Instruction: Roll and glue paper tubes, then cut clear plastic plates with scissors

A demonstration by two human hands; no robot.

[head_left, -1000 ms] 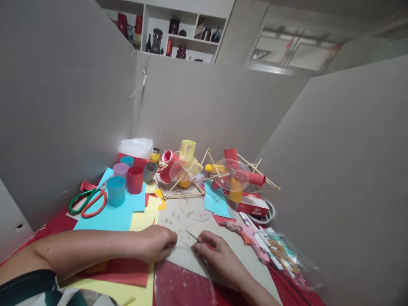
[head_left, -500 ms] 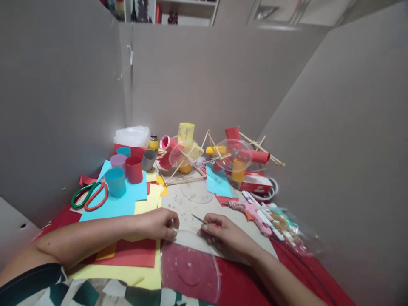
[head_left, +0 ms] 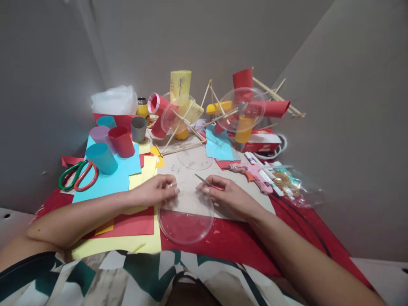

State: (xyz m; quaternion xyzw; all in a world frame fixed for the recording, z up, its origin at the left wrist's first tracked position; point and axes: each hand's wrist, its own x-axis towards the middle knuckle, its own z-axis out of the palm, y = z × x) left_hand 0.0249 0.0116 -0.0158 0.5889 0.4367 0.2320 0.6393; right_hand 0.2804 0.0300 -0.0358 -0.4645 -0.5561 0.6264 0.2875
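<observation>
A round clear plastic lid (head_left: 186, 231) is in front of me, over the front edge of the grey board and the red cloth. At its far left rim, my left hand (head_left: 161, 190) has its fingers closed on the lid, the fingertips partly blurred. In my right hand (head_left: 225, 193) is a thin pointed tool (head_left: 201, 178) with a grey tip and a bit of red handle showing; most of it is hidden by the fingers. The tip points up and left, above the board. My right fingertips are near the lid's far right side.
Paper cups (head_left: 101, 158) and large scissors (head_left: 78, 175) lie at the left on coloured paper (head_left: 134, 223). Stick frames with paper tubes (head_left: 180, 87) and clear discs stand at the back. A pink glue gun (head_left: 251, 172), its cable and markers lie at the right.
The view has tilted down, so things sit higher in the picture. The lid looks flatter and nearer my hands. Both hands keep their holds.
</observation>
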